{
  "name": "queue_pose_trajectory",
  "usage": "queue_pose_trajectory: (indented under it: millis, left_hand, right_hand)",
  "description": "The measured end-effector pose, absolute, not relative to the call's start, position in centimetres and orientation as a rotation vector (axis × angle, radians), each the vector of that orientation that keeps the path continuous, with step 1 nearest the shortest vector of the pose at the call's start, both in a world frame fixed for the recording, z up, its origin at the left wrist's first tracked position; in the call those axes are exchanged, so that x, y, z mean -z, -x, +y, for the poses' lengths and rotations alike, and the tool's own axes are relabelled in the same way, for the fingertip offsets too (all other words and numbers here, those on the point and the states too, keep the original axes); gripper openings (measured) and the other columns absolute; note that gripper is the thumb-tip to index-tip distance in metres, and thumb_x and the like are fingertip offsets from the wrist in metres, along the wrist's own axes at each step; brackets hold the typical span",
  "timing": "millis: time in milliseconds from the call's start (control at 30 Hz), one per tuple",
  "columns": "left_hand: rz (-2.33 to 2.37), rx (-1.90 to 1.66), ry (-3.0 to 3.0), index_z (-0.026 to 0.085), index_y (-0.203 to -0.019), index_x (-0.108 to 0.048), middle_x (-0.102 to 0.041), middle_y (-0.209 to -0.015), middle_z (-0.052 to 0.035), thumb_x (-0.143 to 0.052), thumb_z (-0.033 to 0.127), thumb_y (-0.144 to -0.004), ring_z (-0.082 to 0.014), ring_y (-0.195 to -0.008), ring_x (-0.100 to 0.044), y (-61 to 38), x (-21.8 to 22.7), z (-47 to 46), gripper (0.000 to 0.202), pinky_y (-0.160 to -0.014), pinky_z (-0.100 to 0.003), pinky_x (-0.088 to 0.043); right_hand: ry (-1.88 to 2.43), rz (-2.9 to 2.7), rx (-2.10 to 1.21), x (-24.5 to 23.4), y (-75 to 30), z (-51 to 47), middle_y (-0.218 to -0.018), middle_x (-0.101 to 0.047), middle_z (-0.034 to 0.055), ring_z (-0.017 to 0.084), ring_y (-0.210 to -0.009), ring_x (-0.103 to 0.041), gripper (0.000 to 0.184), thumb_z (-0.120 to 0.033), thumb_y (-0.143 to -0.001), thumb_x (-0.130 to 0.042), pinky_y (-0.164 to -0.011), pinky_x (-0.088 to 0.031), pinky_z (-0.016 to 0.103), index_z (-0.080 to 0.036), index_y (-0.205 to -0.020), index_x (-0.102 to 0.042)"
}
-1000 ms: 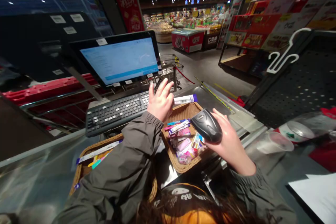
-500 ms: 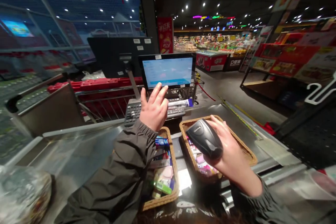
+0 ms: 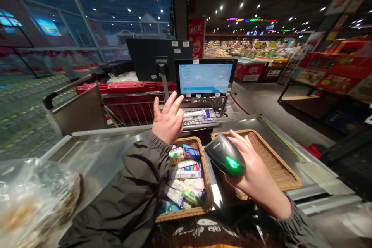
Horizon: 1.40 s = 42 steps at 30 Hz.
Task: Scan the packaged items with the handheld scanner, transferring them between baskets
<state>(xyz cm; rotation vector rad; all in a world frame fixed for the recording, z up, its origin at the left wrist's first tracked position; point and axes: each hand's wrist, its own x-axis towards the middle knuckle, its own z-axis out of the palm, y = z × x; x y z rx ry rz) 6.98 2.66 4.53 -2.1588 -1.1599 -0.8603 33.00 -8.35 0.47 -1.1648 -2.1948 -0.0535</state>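
Note:
My left hand is raised over the far end of the left wicker basket, near the keyboard. Its outer fingers are spread, and a slim white tube with a blue-purple end sticks out to the right from its grip; the thumb is hidden. Many small packets and tubes lie in that basket. In my right hand is a black barcode scanner with a green light on, held above the right wicker basket. Bare weave shows in its right part; hand and scanner hide the rest.
Beyond the keyboard stands a lit screen, with a second monitor seen from behind. A clear plastic bag lies on the metal counter at left. A shopping cart stands behind it, red boxes at right.
The view has turned left, so the surroundings sit further right. The scanner's green light has come on. The white tube has moved left over the keyboard with my left hand.

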Motion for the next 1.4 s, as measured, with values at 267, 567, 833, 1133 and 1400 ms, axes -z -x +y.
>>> queue_pose_trajectory:
  millis: [267, 567, 833, 1133, 1400]
  left_hand:
    - [-1.158, 0.820, 2.144, 0.018, -0.083, -0.064, -0.051, -0.148, -0.0118, -0.056, 0.012, -0.080, -0.0320, -0.145, -0.036, -5.3, -3.8, 1.6, 0.011, -0.120, -0.069, -0.005]
    - [-1.314, 0.649, 2.231, 0.018, -0.088, -0.067, -0.051, -0.148, -0.0124, -0.059, 0.013, -0.079, -0.0327, -0.146, -0.034, -1.7, -1.7, -0.9, 0.014, -0.121, -0.068, -0.004]
    - [-1.458, 0.337, 2.410, 0.016, -0.090, -0.067, -0.051, -0.147, -0.0157, -0.061, 0.017, -0.078, -0.0353, -0.146, -0.032, 2.4, 2.2, -3.0, 0.013, -0.118, -0.071, -0.009]
    - [-1.437, -0.092, 2.787, 0.017, -0.094, -0.069, -0.056, -0.141, -0.0145, -0.071, 0.022, -0.070, -0.0349, -0.145, -0.033, 3.8, 6.7, -5.5, 0.025, -0.119, -0.067, -0.010]
    - [-1.385, -0.315, 2.935, 0.020, -0.091, -0.070, -0.051, -0.147, -0.0107, -0.080, 0.023, -0.062, -0.0352, -0.146, -0.031, 3.0, 6.5, -5.3, 0.030, -0.117, -0.066, -0.013]
  right_hand:
    - [1.152, -2.228, 0.021, -0.1, -32.2, -8.8, -0.136, -0.056, 0.0171, 0.040, -0.141, -0.038, 0.051, -0.025, -0.082, -0.057, -0.110, -0.028, 0.075, -0.020, -0.132, -0.052]
    - [1.096, -2.333, -0.108, 0.8, -30.6, -8.4, -0.137, -0.056, 0.0179, 0.042, -0.141, -0.037, 0.047, -0.026, -0.077, -0.060, -0.109, -0.025, 0.077, -0.018, -0.123, -0.059]
    - [1.072, -2.403, -0.184, 1.8, -29.7, -7.8, -0.134, -0.058, 0.0175, 0.043, -0.140, -0.040, 0.045, -0.028, -0.077, -0.061, -0.108, -0.026, 0.078, -0.019, -0.121, -0.061]
    - [1.110, -2.438, -0.242, 2.2, -29.4, -7.6, -0.135, -0.057, 0.0160, 0.042, -0.139, -0.041, 0.045, -0.026, -0.075, -0.061, -0.109, -0.024, 0.077, -0.019, -0.120, -0.061]
    - [1.169, -2.391, -0.222, 2.0, -30.7, -7.8, -0.135, -0.058, 0.0157, 0.043, -0.138, -0.041, 0.043, -0.027, -0.075, -0.062, -0.108, -0.025, 0.077, -0.021, -0.117, -0.062]
